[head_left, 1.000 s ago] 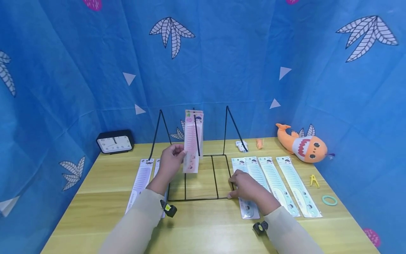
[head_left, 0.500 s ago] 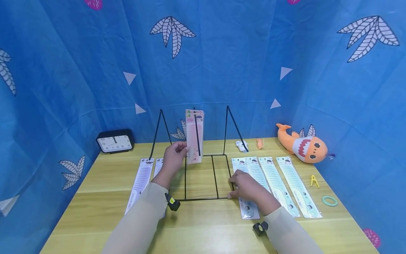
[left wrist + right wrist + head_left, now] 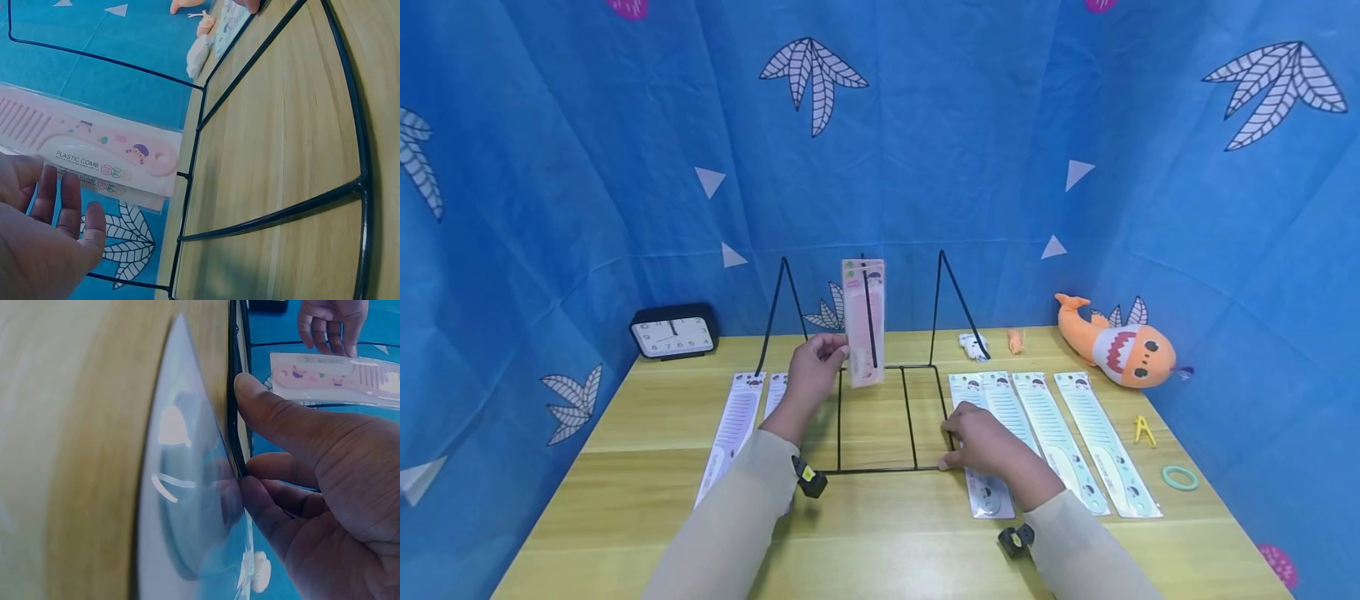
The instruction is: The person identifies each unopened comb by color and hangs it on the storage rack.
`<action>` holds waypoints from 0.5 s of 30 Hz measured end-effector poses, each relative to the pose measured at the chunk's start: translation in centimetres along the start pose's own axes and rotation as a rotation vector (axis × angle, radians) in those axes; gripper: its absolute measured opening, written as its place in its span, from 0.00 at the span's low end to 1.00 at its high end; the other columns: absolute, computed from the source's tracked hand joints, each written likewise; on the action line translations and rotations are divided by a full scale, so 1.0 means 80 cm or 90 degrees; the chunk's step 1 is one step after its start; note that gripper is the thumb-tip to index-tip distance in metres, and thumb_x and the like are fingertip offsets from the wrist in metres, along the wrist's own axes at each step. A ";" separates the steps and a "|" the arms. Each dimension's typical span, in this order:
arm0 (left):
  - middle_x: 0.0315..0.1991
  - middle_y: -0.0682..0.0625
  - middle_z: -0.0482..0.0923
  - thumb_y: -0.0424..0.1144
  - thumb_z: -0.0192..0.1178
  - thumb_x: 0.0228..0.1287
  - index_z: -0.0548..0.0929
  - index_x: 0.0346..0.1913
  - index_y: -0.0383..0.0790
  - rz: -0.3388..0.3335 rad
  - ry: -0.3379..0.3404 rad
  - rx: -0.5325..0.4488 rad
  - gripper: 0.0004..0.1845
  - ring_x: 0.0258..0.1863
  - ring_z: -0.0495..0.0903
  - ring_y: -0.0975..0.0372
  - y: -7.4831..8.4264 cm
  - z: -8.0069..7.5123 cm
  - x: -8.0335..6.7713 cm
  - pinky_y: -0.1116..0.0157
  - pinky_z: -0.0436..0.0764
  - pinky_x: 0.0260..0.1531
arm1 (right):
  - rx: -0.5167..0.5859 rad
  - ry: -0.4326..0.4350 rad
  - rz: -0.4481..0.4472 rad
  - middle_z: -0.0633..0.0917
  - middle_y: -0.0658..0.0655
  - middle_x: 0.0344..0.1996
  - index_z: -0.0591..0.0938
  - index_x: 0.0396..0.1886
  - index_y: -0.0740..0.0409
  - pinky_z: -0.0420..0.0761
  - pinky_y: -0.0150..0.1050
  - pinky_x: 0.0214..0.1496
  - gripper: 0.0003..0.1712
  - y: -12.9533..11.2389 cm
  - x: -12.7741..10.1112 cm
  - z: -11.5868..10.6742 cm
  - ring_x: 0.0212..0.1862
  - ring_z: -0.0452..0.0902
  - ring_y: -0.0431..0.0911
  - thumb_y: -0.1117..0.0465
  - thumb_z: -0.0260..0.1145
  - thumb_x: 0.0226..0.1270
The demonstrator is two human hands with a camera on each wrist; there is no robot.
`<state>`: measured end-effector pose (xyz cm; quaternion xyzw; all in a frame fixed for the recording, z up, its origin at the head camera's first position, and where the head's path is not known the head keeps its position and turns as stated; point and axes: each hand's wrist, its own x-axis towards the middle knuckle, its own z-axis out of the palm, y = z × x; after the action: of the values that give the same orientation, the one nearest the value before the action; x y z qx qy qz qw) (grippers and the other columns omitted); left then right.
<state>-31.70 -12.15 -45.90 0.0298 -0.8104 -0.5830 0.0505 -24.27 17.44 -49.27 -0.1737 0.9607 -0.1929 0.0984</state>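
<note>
A black wire rack (image 3: 880,472) stands mid-table with hooks sloping toward me. Two pink combs in clear packets hang on its middle hook; the front pink comb (image 3: 856,317) nearly covers the other. My left hand (image 3: 812,371) pinches the front packet's left edge between thumb and finger; its other fingers are loosely bent in the left wrist view (image 3: 50,237). My right hand (image 3: 985,442) grips the rack's right base bar, thumb on one side and fingers on the other. Under that hand lies a packaged teal comb (image 3: 187,506).
Several more teal combs (image 3: 1060,442) in packets lie on the right, and purple combs (image 3: 730,433) on the left. A black clock (image 3: 673,332) stands back left. Along the right sit an orange shark plush (image 3: 1120,346), small toys (image 3: 974,346), a yellow clip (image 3: 1143,431) and a teal ring (image 3: 1179,477).
My left hand has pushed the front pink comb back along the hook, close against the rear one. In the last half second it barely moves. My right hand stays on the rack.
</note>
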 end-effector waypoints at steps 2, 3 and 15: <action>0.55 0.45 0.86 0.40 0.64 0.82 0.86 0.56 0.42 0.007 0.009 0.019 0.09 0.60 0.84 0.51 -0.001 -0.003 -0.003 0.51 0.86 0.63 | 0.004 0.002 0.001 0.83 0.56 0.54 0.85 0.68 0.65 0.86 0.48 0.61 0.40 0.000 0.001 0.000 0.51 0.78 0.46 0.52 0.86 0.61; 0.54 0.45 0.86 0.40 0.64 0.82 0.86 0.57 0.41 0.009 0.013 0.038 0.10 0.60 0.84 0.51 -0.002 -0.007 -0.006 0.51 0.86 0.62 | 0.006 0.002 0.002 0.83 0.56 0.54 0.85 0.69 0.65 0.86 0.48 0.61 0.40 0.000 0.001 0.001 0.51 0.79 0.46 0.52 0.86 0.61; 0.63 0.32 0.83 0.44 0.65 0.77 0.80 0.66 0.31 -0.074 -0.027 0.403 0.25 0.63 0.81 0.39 -0.038 -0.112 -0.051 0.42 0.82 0.64 | -0.006 0.005 0.010 0.83 0.57 0.55 0.84 0.69 0.66 0.86 0.51 0.67 0.41 -0.002 0.000 0.002 0.58 0.82 0.51 0.52 0.87 0.59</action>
<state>-26.66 -21.14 -46.14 0.0784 -0.9493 -0.3042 -0.0113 -24.15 17.26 -49.33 -0.1661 0.9633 -0.1882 0.0949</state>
